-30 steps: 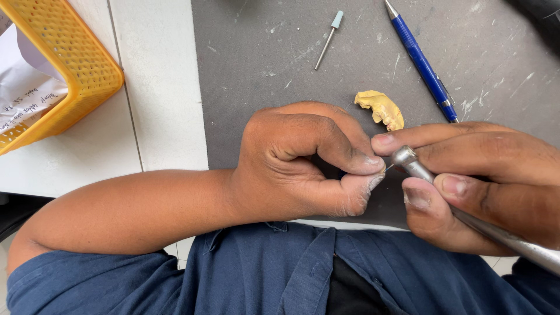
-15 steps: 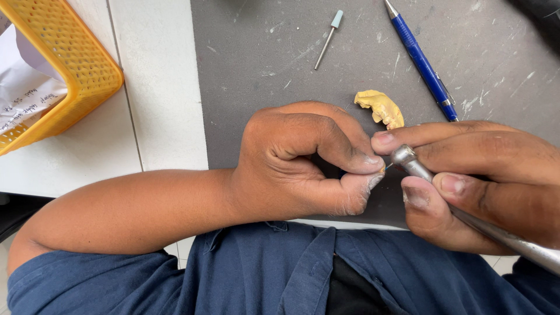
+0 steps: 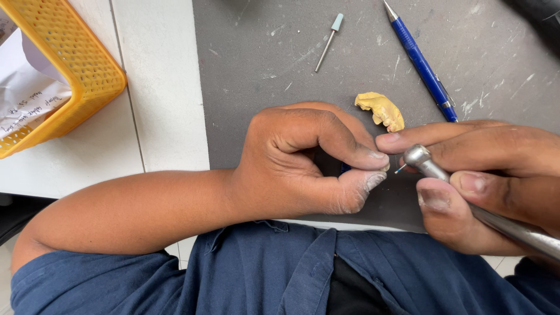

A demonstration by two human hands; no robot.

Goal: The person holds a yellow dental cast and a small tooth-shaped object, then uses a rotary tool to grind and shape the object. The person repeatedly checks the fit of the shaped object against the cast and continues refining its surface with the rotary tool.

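Note:
My left hand [image 3: 297, 157] is curled on the grey mat [image 3: 256, 76], its thumb and forefinger pinched on a small piece that is almost wholly hidden; only a dark blue sliver shows between the fingers. My right hand [image 3: 496, 169] grips a slim metal handpiece [image 3: 501, 221] like a pen. The handpiece's round head and thin bur tip [image 3: 400, 169] point at my left fingertips, nearly touching them. A small yellow tooth-shaped cast [image 3: 382, 109] lies on the mat just beyond both hands.
A blue pen [image 3: 421, 64] lies diagonally at the upper right of the mat. A loose bur with a pale blue tip [image 3: 328, 42] rests at the top middle. A yellow mesh basket [image 3: 76, 64] holding paper [image 3: 26, 99] stands on the white tabletop [image 3: 157, 87] at left.
Almost nothing differs; both hands stay pressed together in the same place, with only slight shifts of the handpiece tip at my left fingertips.

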